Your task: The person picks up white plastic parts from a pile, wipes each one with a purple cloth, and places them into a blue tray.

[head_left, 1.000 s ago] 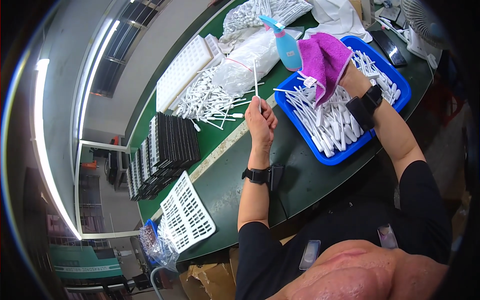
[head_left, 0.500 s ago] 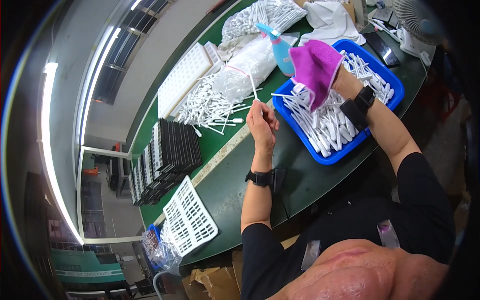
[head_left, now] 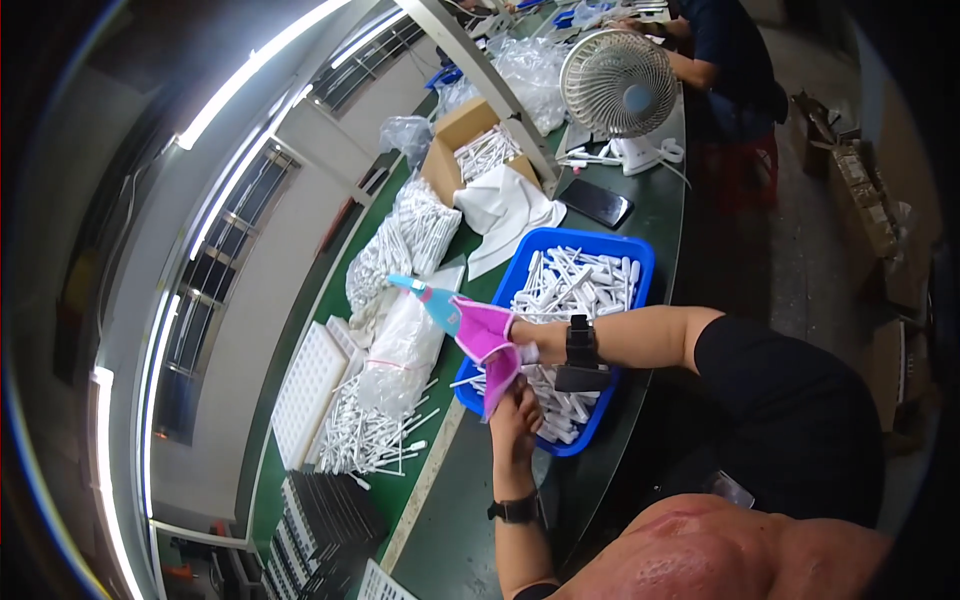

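My right hand [head_left: 505, 342] is wrapped in a pink cloth [head_left: 480, 335] and grips it above the near end of a blue bin [head_left: 640, 262] filled with white plastic sticks. My left hand [head_left: 515, 412] is raised right beneath the cloth with its fingers closed. It pinches a thin white stick [head_left: 464, 381] whose end pokes out to the left of the cloth. A light blue spray bottle [head_left: 427, 297] stands just behind the cloth, partly hidden by it. Both wrists carry black watches.
Left of the bin lie a heap of white sticks [head_left: 372, 436], a clear plastic bag [head_left: 405, 345], a white grid tray [head_left: 308, 395] and black trays [head_left: 330, 525]. Farther back are a white cloth [head_left: 505, 210], a cardboard box [head_left: 462, 135], a phone [head_left: 595, 203], a desk fan [head_left: 617, 85] and another seated person [head_left: 722, 45].
My head has turned, swinging the view along the bench. My left hand has carried the stick from over the table to the pink cloth above the bin.
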{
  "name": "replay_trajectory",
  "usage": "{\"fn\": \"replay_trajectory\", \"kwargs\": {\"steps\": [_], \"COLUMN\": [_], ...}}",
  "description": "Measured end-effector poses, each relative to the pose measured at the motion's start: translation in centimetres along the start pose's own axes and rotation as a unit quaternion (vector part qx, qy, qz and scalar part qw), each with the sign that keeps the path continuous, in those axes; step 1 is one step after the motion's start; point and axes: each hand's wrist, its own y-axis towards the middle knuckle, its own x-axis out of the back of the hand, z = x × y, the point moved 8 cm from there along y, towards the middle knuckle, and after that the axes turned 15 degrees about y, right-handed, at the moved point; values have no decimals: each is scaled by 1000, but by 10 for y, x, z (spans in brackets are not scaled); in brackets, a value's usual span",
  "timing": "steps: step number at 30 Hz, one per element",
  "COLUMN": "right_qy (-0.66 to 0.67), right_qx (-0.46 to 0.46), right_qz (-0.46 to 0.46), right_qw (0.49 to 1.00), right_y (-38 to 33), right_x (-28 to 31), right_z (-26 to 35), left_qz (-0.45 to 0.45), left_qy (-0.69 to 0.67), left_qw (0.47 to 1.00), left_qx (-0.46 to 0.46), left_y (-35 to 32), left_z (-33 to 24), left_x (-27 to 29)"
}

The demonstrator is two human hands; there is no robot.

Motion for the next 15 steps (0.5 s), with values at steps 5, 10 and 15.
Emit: {"fn": "replay_trajectory", "kwargs": {"steps": [5,10,15], "right_qy": [-171,-81,-120], "right_qx": [124,162,100], "right_qz": [4,-57,-80], "right_qw": [977,982,984], "right_y": [-17,8,1], "right_x": [-4,6,-6], "right_z": [34,31,-22], "left_qz": [-38,-270,-237], "left_qy": [294,739,761], "left_qw": [952,599,593], "left_qx": [-79,-149,-114], "left_y": [-24,-25,-30], "left_z": [-38,-66,-67], "left_x": [-18,-18,5]}}
